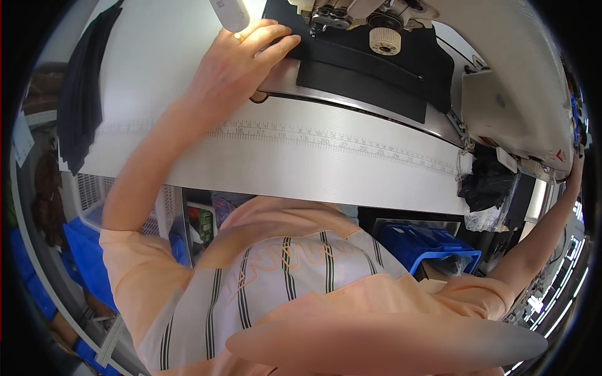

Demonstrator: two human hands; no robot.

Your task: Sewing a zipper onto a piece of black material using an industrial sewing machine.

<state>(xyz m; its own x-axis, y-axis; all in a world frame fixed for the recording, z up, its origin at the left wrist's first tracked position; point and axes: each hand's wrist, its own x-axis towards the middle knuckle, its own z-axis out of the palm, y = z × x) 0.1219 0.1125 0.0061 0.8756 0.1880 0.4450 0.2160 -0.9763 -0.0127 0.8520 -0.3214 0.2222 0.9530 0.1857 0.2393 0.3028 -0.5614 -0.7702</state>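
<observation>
Black cloth [360, 78] lies right of my left hand [241, 66], fingers apart; I can't tell how my right hand [579, 149], by the sewing machine [527, 47], grips. White table [301, 160] spreads beneath the left, blue bin [411, 247] lower right.

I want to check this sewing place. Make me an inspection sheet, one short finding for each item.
Surface: white table, with a printed ruler scale along its near side.
Job's things: black fabric lies under the head of the sewing machine.
Clutter: dark cloth stack hangs over the left edge; black bundle at the right end.
Hands: left hand has its fingertips on the fabric; right hand is at the machine's far right, its grip unclear.
Cables: nothing seen clearly; the right rim is too blurred.
Surroundings: white basket below left, blue crate below right, white lamp above.
</observation>
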